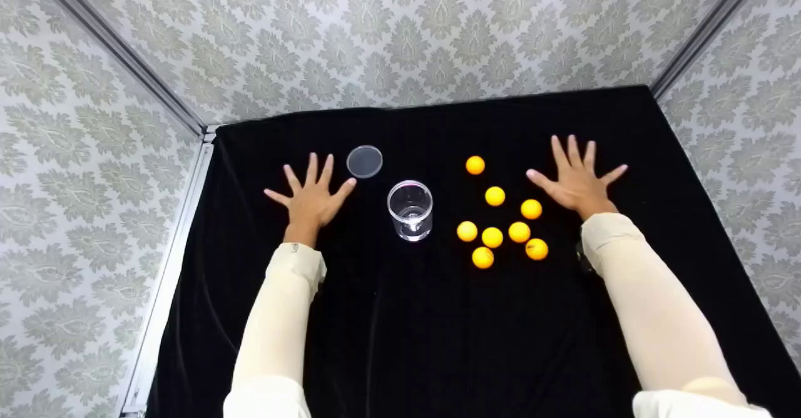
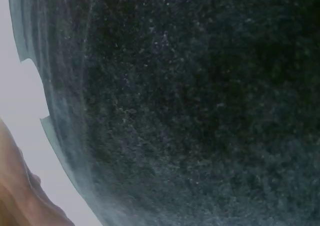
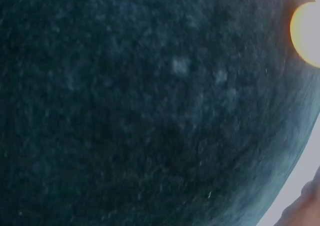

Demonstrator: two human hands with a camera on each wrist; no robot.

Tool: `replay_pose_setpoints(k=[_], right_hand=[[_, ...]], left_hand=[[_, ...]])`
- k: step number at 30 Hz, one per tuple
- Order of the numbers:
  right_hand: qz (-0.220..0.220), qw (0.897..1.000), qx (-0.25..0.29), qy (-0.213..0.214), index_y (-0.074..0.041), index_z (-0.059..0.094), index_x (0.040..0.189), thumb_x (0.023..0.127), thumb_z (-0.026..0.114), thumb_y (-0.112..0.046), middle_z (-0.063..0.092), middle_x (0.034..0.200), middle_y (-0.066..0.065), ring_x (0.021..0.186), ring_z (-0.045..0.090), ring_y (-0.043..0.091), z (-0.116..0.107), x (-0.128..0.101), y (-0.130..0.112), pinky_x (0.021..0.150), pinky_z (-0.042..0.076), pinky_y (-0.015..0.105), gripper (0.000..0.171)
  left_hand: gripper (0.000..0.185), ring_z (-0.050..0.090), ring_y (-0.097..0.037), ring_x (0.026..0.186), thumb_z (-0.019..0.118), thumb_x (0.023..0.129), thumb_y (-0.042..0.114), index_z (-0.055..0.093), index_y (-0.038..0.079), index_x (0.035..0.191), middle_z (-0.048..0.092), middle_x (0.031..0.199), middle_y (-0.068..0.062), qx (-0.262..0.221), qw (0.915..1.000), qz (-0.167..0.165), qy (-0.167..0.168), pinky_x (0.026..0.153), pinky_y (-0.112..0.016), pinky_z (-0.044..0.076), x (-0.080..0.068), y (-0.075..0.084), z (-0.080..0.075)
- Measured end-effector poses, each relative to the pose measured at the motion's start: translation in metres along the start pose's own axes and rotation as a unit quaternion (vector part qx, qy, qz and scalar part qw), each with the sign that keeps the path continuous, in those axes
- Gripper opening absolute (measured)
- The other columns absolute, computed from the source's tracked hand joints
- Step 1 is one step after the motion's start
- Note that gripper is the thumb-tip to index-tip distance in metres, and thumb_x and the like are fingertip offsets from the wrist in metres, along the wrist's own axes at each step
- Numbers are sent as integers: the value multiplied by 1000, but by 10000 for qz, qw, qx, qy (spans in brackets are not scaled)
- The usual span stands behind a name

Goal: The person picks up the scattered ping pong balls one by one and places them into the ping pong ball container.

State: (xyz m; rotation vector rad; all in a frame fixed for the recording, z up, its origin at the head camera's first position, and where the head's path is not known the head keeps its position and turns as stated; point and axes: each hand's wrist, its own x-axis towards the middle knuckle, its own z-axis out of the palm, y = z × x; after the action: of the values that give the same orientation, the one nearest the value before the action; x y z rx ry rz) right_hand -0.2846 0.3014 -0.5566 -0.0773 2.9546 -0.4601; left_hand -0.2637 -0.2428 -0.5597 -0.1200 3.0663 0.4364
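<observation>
Both hands lie flat on the black table [image 1: 400, 343], fingers spread, holding nothing. The left hand [image 1: 311, 198] has the lid [image 1: 364, 161] just off its fingertips and the clear cup [image 1: 410, 210] to its right. The right hand [image 1: 576, 180] sits just right of 8 yellow balls [image 1: 492, 237], not touching any.
</observation>
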Motion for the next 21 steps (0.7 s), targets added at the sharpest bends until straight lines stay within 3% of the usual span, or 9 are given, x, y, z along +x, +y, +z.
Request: replay_pose_setpoints(k=[5,9,13,17,21], right_hand=[[-707,9966,23,425,-36,-1,164,90,44,-80,15,171,12,156,4,49,5,1,-21,100,-18,86,97],[-1506,9857,129,744,-34,11,165,87,55,-77,37,163,15,152,27,46,11,-3,-48,114,13,78,99],[-2359,9660,185,1041,-29,25,163,80,61,-81,53,151,17,138,48,42,21,-10,-81,109,38,65,105],[-2957,9499,75,1015,-29,29,162,74,60,-87,60,144,8,128,56,35,34,-18,-118,103,41,59,109],[-3185,9447,253,740,-30,27,162,73,62,-87,66,136,-1,127,56,29,49,-25,-152,105,36,54,112]], left_hand=[[86,10,-51,155,23,90,87,20,41,162,28,169,0,2,9972,625,404,103,-86,-11,-7,5,-1],[77,24,-43,153,29,96,77,29,36,161,45,158,-4,-99,9887,1293,745,111,-83,-1,-21,10,4],[76,35,-38,148,43,96,70,33,31,160,58,146,-5,-297,9770,1923,875,113,-80,6,-37,19,11],[88,40,-32,143,55,87,76,37,25,157,65,135,1,-497,9670,2370,791,114,-78,7,-50,33,21],[102,45,-27,139,59,77,84,38,22,155,67,129,6,-798,9620,2519,695,114,-76,11,-57,52,31]])
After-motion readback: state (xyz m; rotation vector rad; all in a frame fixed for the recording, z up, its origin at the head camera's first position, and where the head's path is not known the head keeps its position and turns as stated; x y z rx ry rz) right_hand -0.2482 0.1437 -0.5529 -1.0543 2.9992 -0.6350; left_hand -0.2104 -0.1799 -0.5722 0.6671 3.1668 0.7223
